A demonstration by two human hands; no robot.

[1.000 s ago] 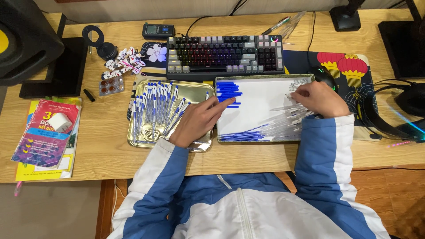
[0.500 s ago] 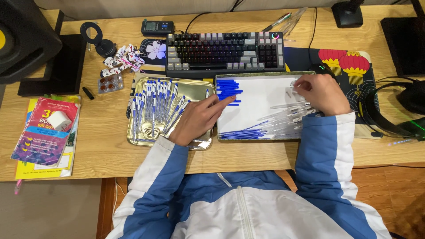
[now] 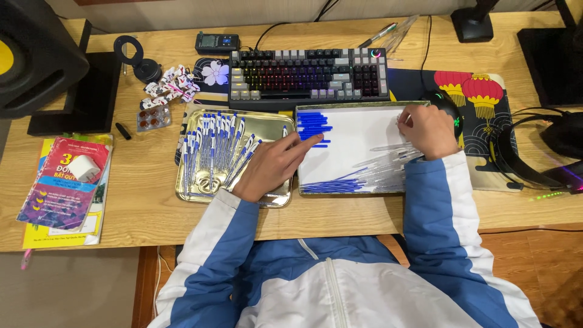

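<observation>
My left hand [image 3: 274, 165] rests on the right part of a gold metal tray [image 3: 267, 124] that holds several assembled blue-and-white pens [image 3: 218, 146]; its forefinger stretches toward a stack of blue pen caps [image 3: 313, 124] on the white-lined tray [image 3: 358, 133]. My right hand [image 3: 428, 129] is at that tray's upper right, fingers curled over the ends of several clear pen barrels [image 3: 388, 161]; whether it grips one I cannot tell. Blue ink refills [image 3: 331, 182] lie along the tray's lower left.
A backlit keyboard [image 3: 310, 76] lies behind both trays. A mouse [image 3: 444, 102] sits on a lantern-patterned mat [image 3: 480, 91] by my right hand. Headphones [image 3: 534, 158] lie at right, books [image 3: 64, 182] at left, a pill blister [image 3: 153, 117] and a black speaker [image 3: 36, 54] at upper left.
My right hand has shifted slightly up and left over the clear barrels. My left hand stays on the gold tray, forefinger still pointing at the blue caps.
</observation>
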